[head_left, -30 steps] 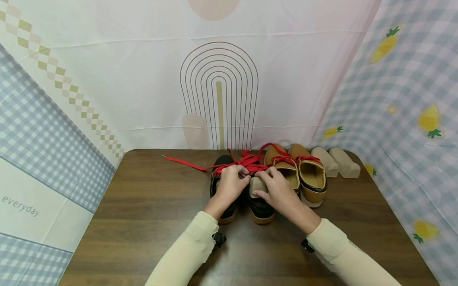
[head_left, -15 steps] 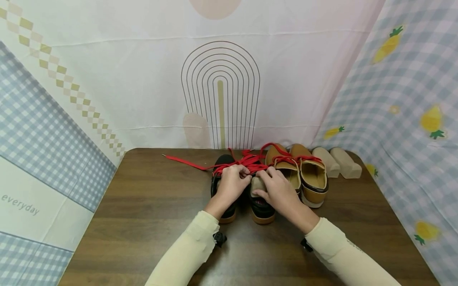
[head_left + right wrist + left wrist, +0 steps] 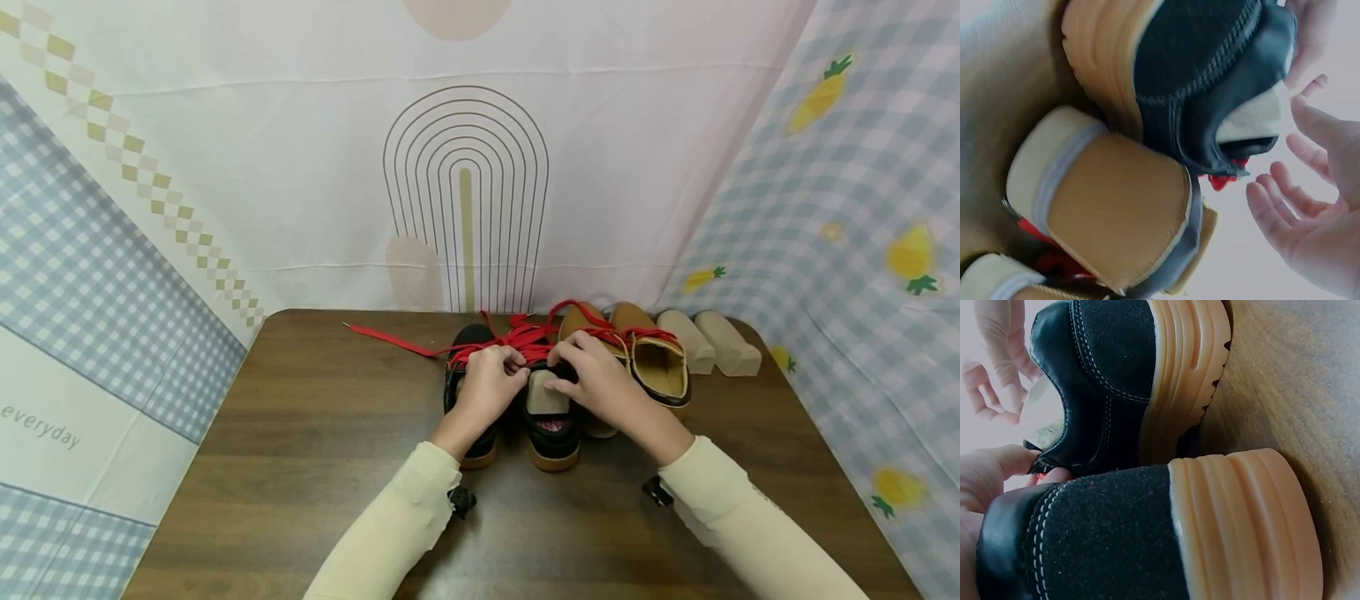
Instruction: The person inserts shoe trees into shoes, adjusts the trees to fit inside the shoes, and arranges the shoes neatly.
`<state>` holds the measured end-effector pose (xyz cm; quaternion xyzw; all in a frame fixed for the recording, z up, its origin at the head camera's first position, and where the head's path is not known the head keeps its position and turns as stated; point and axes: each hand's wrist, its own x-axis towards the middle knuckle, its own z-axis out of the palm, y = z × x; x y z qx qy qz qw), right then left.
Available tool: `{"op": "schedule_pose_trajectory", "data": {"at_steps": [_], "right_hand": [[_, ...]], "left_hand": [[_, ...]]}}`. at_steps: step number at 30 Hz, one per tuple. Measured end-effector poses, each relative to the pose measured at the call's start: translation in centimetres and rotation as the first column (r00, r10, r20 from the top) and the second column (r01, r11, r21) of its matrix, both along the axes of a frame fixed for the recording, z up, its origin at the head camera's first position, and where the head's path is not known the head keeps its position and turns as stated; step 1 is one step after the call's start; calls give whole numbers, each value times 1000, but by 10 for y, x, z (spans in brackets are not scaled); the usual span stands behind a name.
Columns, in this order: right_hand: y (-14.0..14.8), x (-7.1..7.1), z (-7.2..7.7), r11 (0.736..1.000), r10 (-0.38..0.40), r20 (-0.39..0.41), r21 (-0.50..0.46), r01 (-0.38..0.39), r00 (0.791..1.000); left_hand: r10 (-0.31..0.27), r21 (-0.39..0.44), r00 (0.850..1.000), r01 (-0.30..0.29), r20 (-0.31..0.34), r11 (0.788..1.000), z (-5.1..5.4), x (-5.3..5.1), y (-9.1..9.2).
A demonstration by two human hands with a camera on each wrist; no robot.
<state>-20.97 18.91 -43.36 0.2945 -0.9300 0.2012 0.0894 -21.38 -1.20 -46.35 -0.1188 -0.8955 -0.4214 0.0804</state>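
Note:
Two black shoes with tan soles stand side by side, the right one (image 3: 555,450) with a beige insert (image 3: 546,395) in its opening. Red laces (image 3: 525,337) lie bunched over their fronts. My left hand (image 3: 487,387) pinches the collar edge of the right black shoe, as the left wrist view (image 3: 1040,464) shows for that edge. My right hand (image 3: 600,385) hovers at the other side of this shoe, fingers loosely bent and apart; in the right wrist view the hand (image 3: 1316,206) touches nothing.
Two brown shoes (image 3: 660,367) with red laces stand to the right of the black pair. Beyond them, two beige inserts (image 3: 726,343) lie at the table's back right corner. One red lace end (image 3: 382,335) stretches left over the table (image 3: 300,467). Patterned cloth hangs behind.
My right hand has lifted off the beige insert and moved slightly right, so more of the insert shows. My left hand stays in place.

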Motion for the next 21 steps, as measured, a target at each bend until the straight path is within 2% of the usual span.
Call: {"op": "schedule_pose_trajectory", "data": {"at_steps": [5, 13, 21], "right_hand": [[4, -12, 4, 999, 42, 110, -14, -41, 993], [5, -24, 10, 996, 93, 227, -31, -88, 969], [1, -31, 16, 995, 88, 291, 12, -95, 953]], "left_hand": [[0, 4, 1000, 0, -9, 1000, 1, 0, 0], [-1, 8, 1000, 1, -1, 1000, 1, 0, 1], [8, 9, 1000, -8, 2, 1000, 1, -1, 1]]}}
